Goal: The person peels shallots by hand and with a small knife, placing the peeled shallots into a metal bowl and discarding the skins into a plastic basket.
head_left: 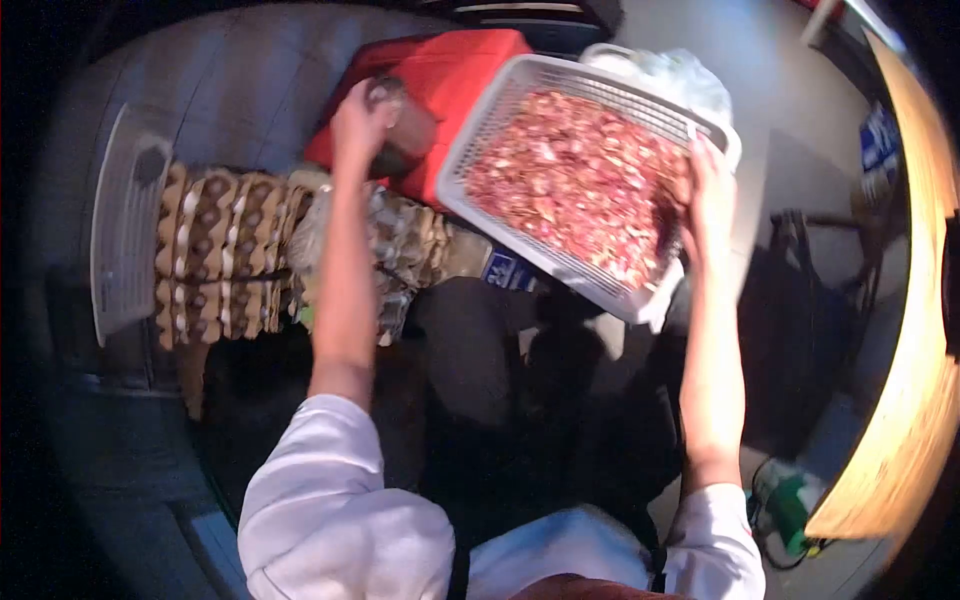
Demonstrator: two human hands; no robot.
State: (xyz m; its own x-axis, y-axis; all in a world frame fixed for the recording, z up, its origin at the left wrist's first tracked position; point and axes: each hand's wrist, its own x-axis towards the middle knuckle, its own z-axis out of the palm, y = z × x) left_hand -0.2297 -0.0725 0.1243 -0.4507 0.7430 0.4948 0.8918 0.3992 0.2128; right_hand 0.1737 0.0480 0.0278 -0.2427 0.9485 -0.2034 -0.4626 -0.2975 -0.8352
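My left hand (362, 122) is closed on a dark see-through container (405, 128), which is tilted over a red box (455, 75). What is inside the container is too blurred to tell. A white perforated basket (545, 262) holds a wide layer of small reddish-pink pieces (580, 175). At the basket's right side is my right hand (705, 185), its fingers curled at the rim and partly over the pieces. The basket's left edge lies against the red box.
Stacked egg trays (225, 255) stand at the left beside a white plastic crate (120, 230). A plastic bag (690, 85) lies behind the basket. A curved wooden edge (900, 330) runs down the right. A green object (790, 510) is low at the right.
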